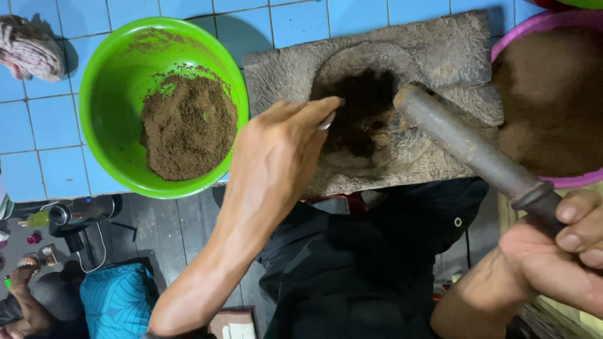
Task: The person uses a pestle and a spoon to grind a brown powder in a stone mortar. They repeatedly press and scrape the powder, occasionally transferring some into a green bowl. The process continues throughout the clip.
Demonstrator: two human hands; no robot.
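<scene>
The left hand [276,147] grips a small metal spoon [328,119], dipping into dark brown powder [361,113] in the rough stone mortar slab [377,69]. The right hand [559,251] clenches the dark cylindrical pestle [468,147], angled aside of the slab's hollow. Left of the slab sits the round green plastic bowl [103,81], on the blue-tiled desk [38,138].

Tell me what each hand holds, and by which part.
The right hand grips the dark cylindrical pestle by its upper handle end. The left hand holds a small spoon by its handle, mostly hidden.

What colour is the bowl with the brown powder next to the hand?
Bright green bowl, seen in the head view, just beside the left hand.
</scene>
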